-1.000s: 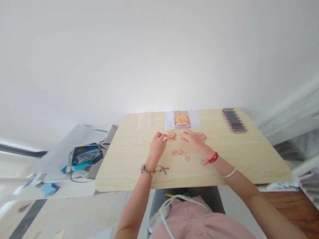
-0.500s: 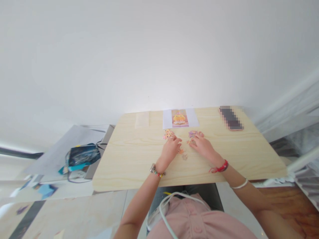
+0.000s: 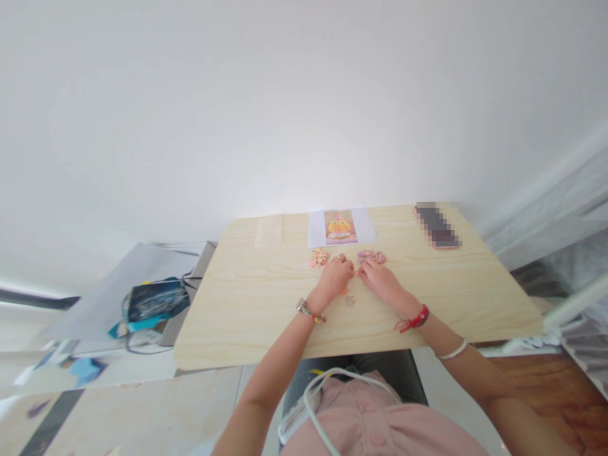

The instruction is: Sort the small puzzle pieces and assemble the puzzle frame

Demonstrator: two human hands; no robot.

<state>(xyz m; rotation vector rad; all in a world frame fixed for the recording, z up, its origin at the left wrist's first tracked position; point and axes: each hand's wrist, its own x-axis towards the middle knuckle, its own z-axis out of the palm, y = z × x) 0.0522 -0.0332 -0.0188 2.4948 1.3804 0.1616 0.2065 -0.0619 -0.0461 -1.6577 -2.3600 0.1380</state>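
My left hand (image 3: 335, 276) and my right hand (image 3: 381, 280) are close together over the middle of the table, fingertips pinched and almost meeting. Between them shows a small orange jigsaw puzzle piece (image 3: 357, 273), partly hidden by the fingers. A pile of yellow and pink pieces (image 3: 318, 258) lies just left of my left hand. Purple and pink pieces (image 3: 372, 256) are heaped beyond my right hand. Under and beside my left hand are an orange piece (image 3: 344, 290) and some pale pieces (image 3: 350, 300), partly covered.
A printed picture (image 3: 340, 227) of a yellow figure on white paper lies at the back of the wooden table (image 3: 247, 304). A clear sheet (image 3: 268, 231) is to its left, a phone (image 3: 437, 226) at the back right. White wall stands behind; a dark bag (image 3: 159, 299) sits at left.
My left hand has moved right, away from the yellow and pink pile, to meet my right hand. The fingers of both hands have come together at the small orange piece.
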